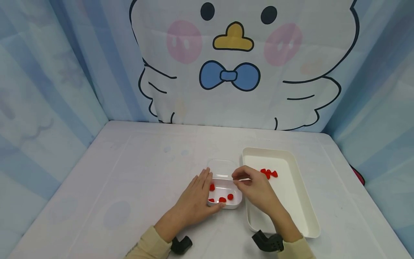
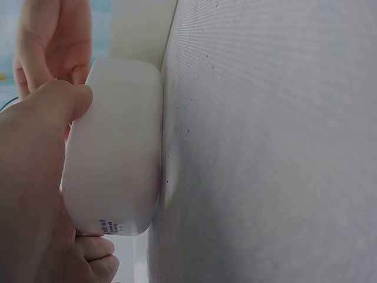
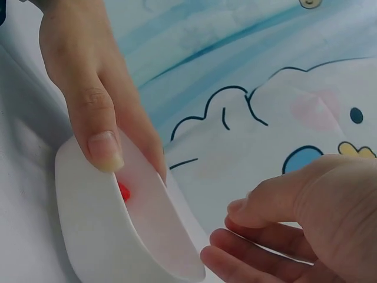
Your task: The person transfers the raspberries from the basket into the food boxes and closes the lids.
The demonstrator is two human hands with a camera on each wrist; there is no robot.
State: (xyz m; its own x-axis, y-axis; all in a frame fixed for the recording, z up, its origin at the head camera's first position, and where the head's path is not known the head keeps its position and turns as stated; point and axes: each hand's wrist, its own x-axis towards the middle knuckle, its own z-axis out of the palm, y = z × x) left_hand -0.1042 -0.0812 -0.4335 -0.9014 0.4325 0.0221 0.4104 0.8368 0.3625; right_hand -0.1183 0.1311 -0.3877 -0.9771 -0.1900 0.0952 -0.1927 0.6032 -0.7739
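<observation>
A small white box (image 1: 237,203) with its clear lid (image 1: 222,167) raised stands in the middle of the table, several red pieces (image 1: 230,196) inside. My left hand (image 1: 195,196) holds the box at its near left corner, the fingers along the left side and the thumb over the near rim. In the right wrist view, that thumb presses the white wall beside a red piece (image 3: 123,191). Over the box's far right corner is my right hand (image 1: 257,187), fingers loosely bent and thumb tip near the index finger. Nothing shows between them.
A cream tray (image 1: 291,205) stands just right of the box, with several red pieces (image 1: 268,173) near its far left part. A cloth (image 1: 97,187) covers the table. Printed curtains (image 1: 106,64) enclose the back and sides.
</observation>
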